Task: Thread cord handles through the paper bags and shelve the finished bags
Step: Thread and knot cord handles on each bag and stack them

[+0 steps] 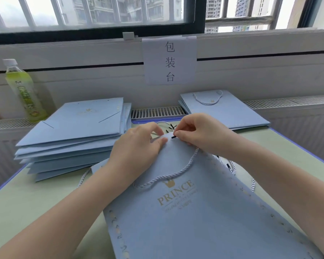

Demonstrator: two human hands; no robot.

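Note:
A flat light-blue paper bag [195, 221] with gold "PRINCE" print lies in front of me on the table. My left hand [138, 146] grips its top edge, thumb on the paper. My right hand [198, 131] pinches the black tip of a white twisted cord [168, 176] at the bag's top edge. The cord loops down across the bag's face. More white cord [232, 168] shows past the bag's right side. Loose cords with black tips [168, 127] lie just beyond my hands.
A stack of blue bags without handles [73, 131] sits at the left. A smaller pile of bags with a cord handle [223, 109] lies at the back right. A green drink bottle [24, 92] stands far left. A paper sign [169, 60] hangs on the wall below the window.

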